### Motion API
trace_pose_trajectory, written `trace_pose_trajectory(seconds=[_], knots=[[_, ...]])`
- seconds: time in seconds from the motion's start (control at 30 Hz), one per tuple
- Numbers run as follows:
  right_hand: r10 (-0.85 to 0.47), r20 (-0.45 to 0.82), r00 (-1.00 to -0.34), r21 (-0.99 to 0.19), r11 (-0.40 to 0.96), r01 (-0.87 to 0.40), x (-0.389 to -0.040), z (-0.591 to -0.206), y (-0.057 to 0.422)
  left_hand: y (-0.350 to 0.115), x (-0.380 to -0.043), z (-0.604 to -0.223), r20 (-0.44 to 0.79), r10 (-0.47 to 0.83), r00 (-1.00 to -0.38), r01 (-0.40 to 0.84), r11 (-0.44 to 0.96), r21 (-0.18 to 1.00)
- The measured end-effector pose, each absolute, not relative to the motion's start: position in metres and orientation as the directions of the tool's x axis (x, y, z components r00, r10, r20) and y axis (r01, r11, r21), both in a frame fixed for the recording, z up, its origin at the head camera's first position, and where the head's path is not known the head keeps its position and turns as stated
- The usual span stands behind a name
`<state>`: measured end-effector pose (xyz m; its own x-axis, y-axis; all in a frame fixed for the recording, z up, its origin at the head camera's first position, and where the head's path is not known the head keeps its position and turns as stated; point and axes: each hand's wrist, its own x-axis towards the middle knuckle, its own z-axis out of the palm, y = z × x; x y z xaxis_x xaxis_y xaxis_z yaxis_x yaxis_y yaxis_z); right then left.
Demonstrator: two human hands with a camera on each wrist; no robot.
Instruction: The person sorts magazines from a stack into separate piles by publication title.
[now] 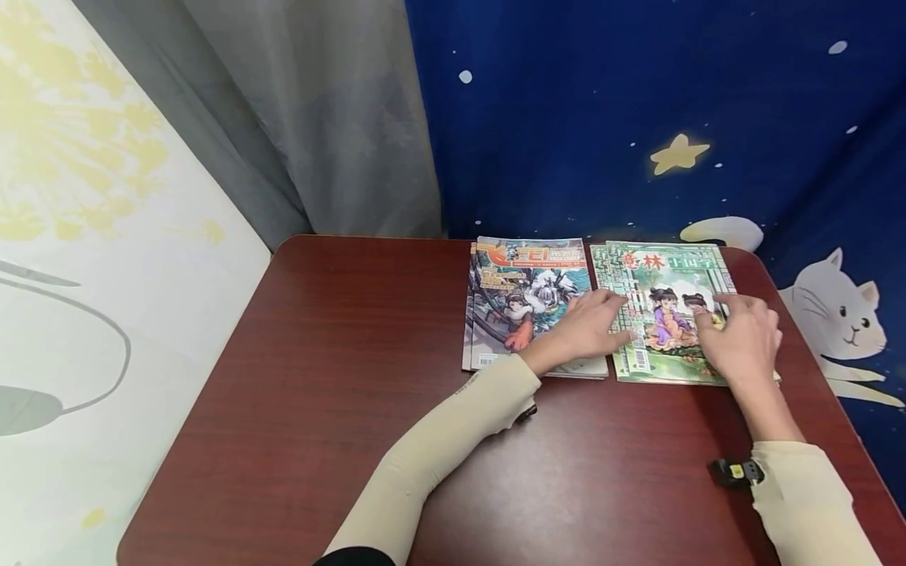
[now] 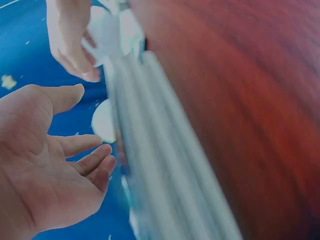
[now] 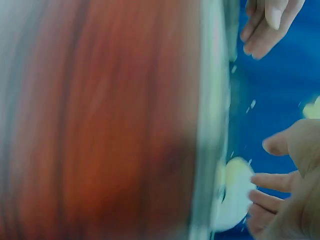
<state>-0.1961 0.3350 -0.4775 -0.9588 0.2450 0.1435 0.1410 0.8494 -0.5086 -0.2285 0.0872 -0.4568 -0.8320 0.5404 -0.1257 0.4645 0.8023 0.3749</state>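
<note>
Two piles of magazines lie side by side at the back of the table. The left pile (image 1: pixel 520 314) shows a dark illustrated cover with an orange title; the right pile (image 1: pixel 668 346) has a green cover with two cartoon children. My left hand (image 1: pixel 587 324) hovers over the gap between the piles, fingers spread and pointing right. Above the right side of the green magazines is my right hand (image 1: pixel 746 338), fingers relaxed. Blurred page edges (image 2: pixel 155 145) of a pile fill the middle of the left wrist view. Neither hand visibly grips anything.
The dark red wooden table (image 1: pixel 318 377) stretches to the left and in front of the piles. Behind it hang a grey curtain (image 1: pixel 354 118) and a blue starry cloth (image 1: pixel 566 118). A patterned white wall (image 1: pixel 141 314) stands at the left.
</note>
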Motion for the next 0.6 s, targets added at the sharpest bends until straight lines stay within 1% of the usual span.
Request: trace_pose_trajectory(seconds=[0.1,0.2,0.3,0.43,0.6], knots=[[0.165,0.119,-0.979,-0.513,0.855,0.082,-0.196,-0.472,0.321,0.071,-0.233,-0.450,-0.096,0.523,-0.847,0.443,0.793,0.418],[0.120,0.117,-0.986,-0.539,0.841,0.038,-0.195,-0.467,0.308,0.054,-0.237,-0.442,-0.077,0.491,-0.868,0.406,0.791,0.458],[0.074,0.127,-0.989,-0.574,0.819,-0.012,-0.194,-0.463,0.295,0.032,-0.242,-0.439,-0.062,0.444,-0.894,0.361,0.794,0.489],[-0.015,0.095,-0.995,-0.624,0.778,-0.071,-0.195,-0.461,0.281,-0.003,-0.247,-0.439,-0.034,0.376,-0.926,0.305,0.799,0.517],[-0.086,0.042,-0.995,-0.658,0.748,-0.092,-0.198,-0.462,0.264,-0.049,-0.254,-0.445,0.002,0.286,-0.958,0.241,0.804,0.544]])
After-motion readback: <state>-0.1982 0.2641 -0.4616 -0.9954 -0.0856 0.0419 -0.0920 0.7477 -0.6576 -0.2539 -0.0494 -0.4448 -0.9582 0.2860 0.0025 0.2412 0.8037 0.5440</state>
